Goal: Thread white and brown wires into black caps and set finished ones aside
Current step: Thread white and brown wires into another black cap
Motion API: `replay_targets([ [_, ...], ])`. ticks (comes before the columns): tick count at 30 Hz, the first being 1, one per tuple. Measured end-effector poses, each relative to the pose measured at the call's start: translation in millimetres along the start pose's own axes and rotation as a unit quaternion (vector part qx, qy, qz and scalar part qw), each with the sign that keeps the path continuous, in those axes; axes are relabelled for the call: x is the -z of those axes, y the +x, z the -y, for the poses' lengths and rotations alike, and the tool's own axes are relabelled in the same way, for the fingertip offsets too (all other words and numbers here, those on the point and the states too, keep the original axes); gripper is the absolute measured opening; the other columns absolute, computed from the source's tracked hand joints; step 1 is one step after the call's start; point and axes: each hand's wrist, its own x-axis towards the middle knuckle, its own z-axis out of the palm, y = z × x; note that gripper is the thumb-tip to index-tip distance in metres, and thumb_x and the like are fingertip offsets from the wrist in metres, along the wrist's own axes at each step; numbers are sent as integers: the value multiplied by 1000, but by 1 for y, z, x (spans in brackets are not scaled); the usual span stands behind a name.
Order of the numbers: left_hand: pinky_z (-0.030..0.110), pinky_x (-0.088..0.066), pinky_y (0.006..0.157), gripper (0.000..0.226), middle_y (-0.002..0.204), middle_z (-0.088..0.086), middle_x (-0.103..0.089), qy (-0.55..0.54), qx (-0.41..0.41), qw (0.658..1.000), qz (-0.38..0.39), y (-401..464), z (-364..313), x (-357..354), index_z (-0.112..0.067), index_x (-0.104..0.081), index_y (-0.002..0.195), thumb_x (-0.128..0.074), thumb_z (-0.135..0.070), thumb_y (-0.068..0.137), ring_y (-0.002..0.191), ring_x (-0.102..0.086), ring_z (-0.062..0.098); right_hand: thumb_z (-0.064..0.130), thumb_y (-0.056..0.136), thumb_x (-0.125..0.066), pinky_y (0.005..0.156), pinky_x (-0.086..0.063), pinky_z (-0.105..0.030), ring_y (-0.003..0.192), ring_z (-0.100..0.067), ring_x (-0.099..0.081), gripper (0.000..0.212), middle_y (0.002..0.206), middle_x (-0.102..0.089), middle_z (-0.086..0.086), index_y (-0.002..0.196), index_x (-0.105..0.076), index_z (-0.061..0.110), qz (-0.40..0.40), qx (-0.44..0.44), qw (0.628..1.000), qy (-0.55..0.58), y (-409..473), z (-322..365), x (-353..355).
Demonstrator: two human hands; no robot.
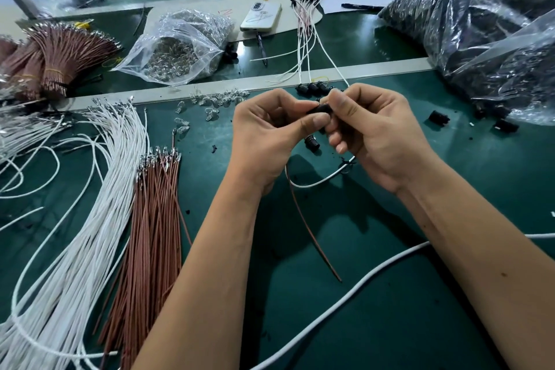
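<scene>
A brown wire [309,228] and a white wire [322,179] are seen dangling just below the hands. One black cap [319,108] is pinched between left hand [270,135] and right hand [372,132]. Finished ones [306,24] are laid on the surface [390,279] beyond.

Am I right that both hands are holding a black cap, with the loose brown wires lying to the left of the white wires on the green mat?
Not quite. The head view shows the brown wires lying right of the white wires. The rest holds: left hand and right hand both hold the black cap over the green mat.
</scene>
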Motion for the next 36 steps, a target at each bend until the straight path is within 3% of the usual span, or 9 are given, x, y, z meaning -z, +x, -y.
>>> replay_targets([
  [6,32,-60,80,21,78,5,-76,-18,9,1000,3,-1,-2,-2,-6,-64,72,-80,8,69,73,-72,16,26,80,-71,44,-45,-10,48,-4,-56,22,61,-63,0,86,-65,6,-9,-120,989,88,2,4,2],
  [16,35,-60,79,23,77,5,-75,-10,6,1000,1,-4,-2,-1,-7,-67,71,-79,13,70,71,-71,16,24,75,-74,44,-49,-9,48,-3,-58,24,61,-62,0,88,-64,7,-7,-178,978,109,4,5,6],
  [20,34,-60,78,23,77,6,-75,7,18,1000,-25,-3,1,-5,-5,-63,71,-80,12,72,73,-71,18,25,77,-75,43,-48,-9,48,-3,-56,19,62,-61,0,83,-66,8,-32,-166,981,98,5,1,5],
  [23,29,-60,74,27,77,7,-75,4,27,997,-67,-1,1,-17,-8,-61,68,-79,10,76,71,-71,17,27,83,-74,39,-42,-13,48,-6,-52,18,63,-61,-1,77,-71,11,-62,-80,992,80,6,-4,1],
  [25,25,-57,69,28,75,6,-74,-27,27,995,-95,1,1,-21,-8,-60,68,-77,11,78,67,-69,14,29,92,-72,38,-40,-18,48,-10,-51,22,65,-61,-5,80,-72,10,-78,6,997,13,4,-10,1],
  [27,26,-54,72,31,74,6,-73,-82,32,987,-136,2,-2,-18,-10,-57,67,-77,12,77,68,-67,14,29,99,-69,39,-42,-23,50,-13,-52,23,68,-63,-7,83,-70,12,-75,65,984,-145,3,-13,2],
  [31,36,-49,87,33,80,16,-68,-187,42,967,-164,4,-8,-14,-17,-56,60,-77,6,71,80,-62,24,33,95,-74,59,-55,-39,63,-26,-65,17,75,-71,3,86,-72,19,31,102,904,-415,-3,-19,-2],
  [34,29,-51,78,35,79,14,-70,-193,66,965,-162,5,-8,-19,-13,-51,65,-72,10,81,75,-67,18,20,94,-77,61,-52,-37,60,-20,-63,12,71,-71,6,82,-74,18,72,89,906,-407,-5,-19,-9],
  [36,41,-52,86,31,83,18,-69,-205,78,961,-169,6,-8,-22,-10,-51,68,-73,8,81,74,-67,16,17,96,-73,54,-45,-28,55,-10,-54,16,63,-65,10,81,-73,17,92,60,937,-331,-5,-17,-11],
])
